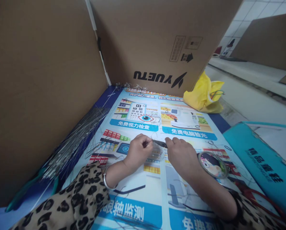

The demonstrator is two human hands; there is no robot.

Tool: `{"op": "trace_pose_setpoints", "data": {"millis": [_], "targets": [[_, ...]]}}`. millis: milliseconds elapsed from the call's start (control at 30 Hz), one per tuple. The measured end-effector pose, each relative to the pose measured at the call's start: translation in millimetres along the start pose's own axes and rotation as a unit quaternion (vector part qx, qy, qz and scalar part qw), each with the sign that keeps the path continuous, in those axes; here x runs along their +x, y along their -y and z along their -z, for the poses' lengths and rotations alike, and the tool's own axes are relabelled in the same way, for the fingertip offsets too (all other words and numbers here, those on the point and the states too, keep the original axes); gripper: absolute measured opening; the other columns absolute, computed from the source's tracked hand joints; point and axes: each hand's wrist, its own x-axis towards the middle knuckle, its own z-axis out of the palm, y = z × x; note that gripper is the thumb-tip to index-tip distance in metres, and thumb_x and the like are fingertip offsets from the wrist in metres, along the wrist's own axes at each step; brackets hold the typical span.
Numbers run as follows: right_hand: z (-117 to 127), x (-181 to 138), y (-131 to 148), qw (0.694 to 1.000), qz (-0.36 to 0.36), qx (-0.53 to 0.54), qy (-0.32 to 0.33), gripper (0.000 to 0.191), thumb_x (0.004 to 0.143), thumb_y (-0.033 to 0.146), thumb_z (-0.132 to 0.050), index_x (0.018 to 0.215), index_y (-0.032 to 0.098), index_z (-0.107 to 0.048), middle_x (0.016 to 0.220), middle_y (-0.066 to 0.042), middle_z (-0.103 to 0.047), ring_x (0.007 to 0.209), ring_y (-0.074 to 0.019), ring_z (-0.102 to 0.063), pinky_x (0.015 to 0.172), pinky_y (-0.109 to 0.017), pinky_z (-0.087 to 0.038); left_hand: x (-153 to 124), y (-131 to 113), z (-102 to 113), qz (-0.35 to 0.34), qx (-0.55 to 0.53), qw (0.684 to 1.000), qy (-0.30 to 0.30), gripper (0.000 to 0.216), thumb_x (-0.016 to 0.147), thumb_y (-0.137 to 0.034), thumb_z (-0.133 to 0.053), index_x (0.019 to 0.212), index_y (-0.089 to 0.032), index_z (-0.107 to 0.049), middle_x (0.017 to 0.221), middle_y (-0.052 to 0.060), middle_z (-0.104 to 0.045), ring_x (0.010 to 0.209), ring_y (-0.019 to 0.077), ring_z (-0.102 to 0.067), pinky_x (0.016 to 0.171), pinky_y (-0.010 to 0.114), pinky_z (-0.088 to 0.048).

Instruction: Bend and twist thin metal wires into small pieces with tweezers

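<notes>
My left hand [139,150] is closed in a pinch on a thin wire piece [154,150] just above a printed poster [157,198] that covers the table. My right hand [181,155] is closed around a small dark tool [160,143] whose tip points left and meets the wire between the two hands. A silver bangle [106,179] circles my left wrist, and both forearms wear leopard-print sleeves [71,201].
A bundle of thin metal wires [73,142] lies along the left cardboard wall [37,80]. A big cardboard box [157,41] stands behind. A yellow bag [204,94] sits at the back right, a round tin [213,164] by my right wrist, a blue bag [260,163] farther right.
</notes>
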Motion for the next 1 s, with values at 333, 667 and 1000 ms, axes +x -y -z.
{"op": "trace_pose_setpoints", "data": {"millis": [333,667,1000], "targets": [[-3,4,-9,0.984,0.001,0.147,0.098,0.023,0.086,0.024,-0.037,0.098,0.024,-0.057,0.084,-0.002,-0.063,0.075,-0.0147,-0.058,0.057,-0.024,-0.03,0,4,0,0.019,-0.058,0.997,0.048,0.009,0.072,-0.015,-0.05,0.068,-0.015,-0.058,0.069,0.0,-0.055,0.066,0.0109,-0.051,0.062,0.022,-0.04],[2,3,-10,0.991,0.002,0.109,0.079,0.025,0.084,0.021,-0.039,0.103,0.024,-0.055,0.088,-0.004,-0.062,0.078,-0.0152,-0.056,0.058,-0.025,-0.03,1,0,3,0.038,-0.086,0.993,0.075,0.013,0.076,-0.021,-0.049,0.069,-0.016,-0.058,0.07,0.001,-0.058,0.068,0.0122,-0.053,0.062,0.023,-0.042],[0,1,-11,0.998,0.022,-0.01,-0.05,0.024,0.082,0.014,-0.039,0.1,0.018,-0.055,0.079,-0.007,-0.058,0.073,-0.0208,-0.051,0.06,-0.031,-0.025,-2,2,0,0.044,-0.065,0.995,0.062,0.01,0.074,-0.021,-0.049,0.07,-0.016,-0.057,0.069,0.0,-0.055,0.065,0.0106,-0.05,0.06,0.021,-0.039]]}}
